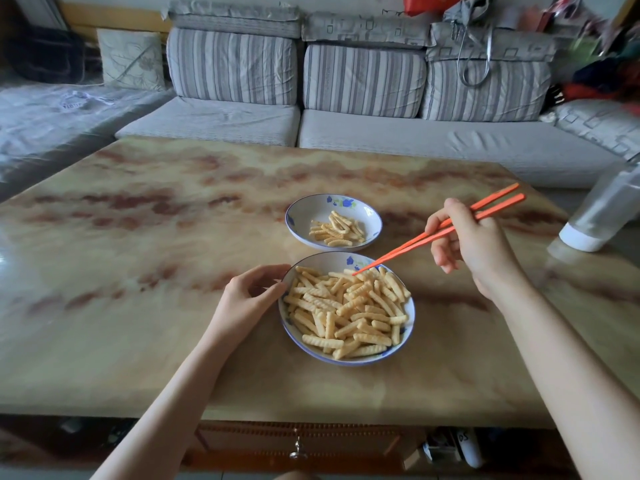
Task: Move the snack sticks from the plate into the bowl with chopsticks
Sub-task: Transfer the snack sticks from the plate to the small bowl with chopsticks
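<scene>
The left hand (249,299) is gripping the rim of the plate (332,259), whose heap of snack sticks (346,313) is looking barely reduced, while beyond it the bowl (311,211) is holding only a few and the right hand (474,244) is pinching orange chopsticks (433,237), tips dipping into the heap.

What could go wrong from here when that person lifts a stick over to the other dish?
1. The snack sticks are heaped loosely on the plate; the chopsticks in the right hand probe the pile's far edge, so neighbours might get nudged over the rim.
2. Bare table lies between plate and bowl; a slipping stick would probably land there.
3. The left hand grips only the plate's rim; a jolt could tip it.
</scene>
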